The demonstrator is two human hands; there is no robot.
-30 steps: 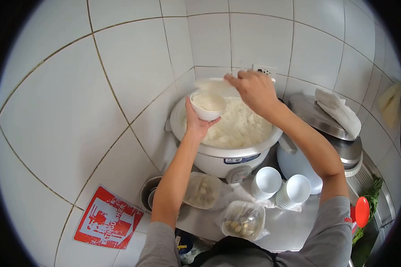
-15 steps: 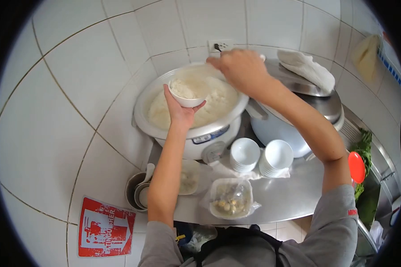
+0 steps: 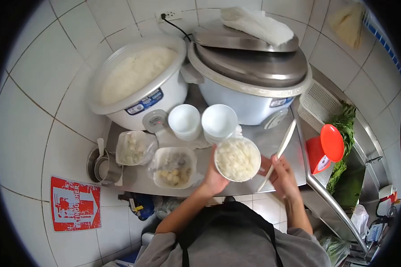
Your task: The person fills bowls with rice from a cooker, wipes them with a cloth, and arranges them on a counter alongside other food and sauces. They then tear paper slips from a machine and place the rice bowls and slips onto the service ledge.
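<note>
Now, a wide, round white cooker (image 3: pixel 176 95) full of white rice (image 3: pixel 136 71) stands in the upper left of the frame. Below it, left of centre, a squarish translucent plastic tub (image 3: pixel 176 184) of pale pieces rests on the grey metal tabletop (image 3: pixel 294 165). Two stacks of white bowls (image 3: pixel 184 122) come next. Just below these, the left hand (image 3: pixel 214 181) curls around a rice-filled, round white bowl (image 3: pixel 249 179). Right of it, the right hand (image 3: pixel 285 176) has its fingers closed on a long, slender white paddle (image 3: pixel 286 141), slanting upward. Farther right stands a red scale (image 3: pixel 314 153).
</note>
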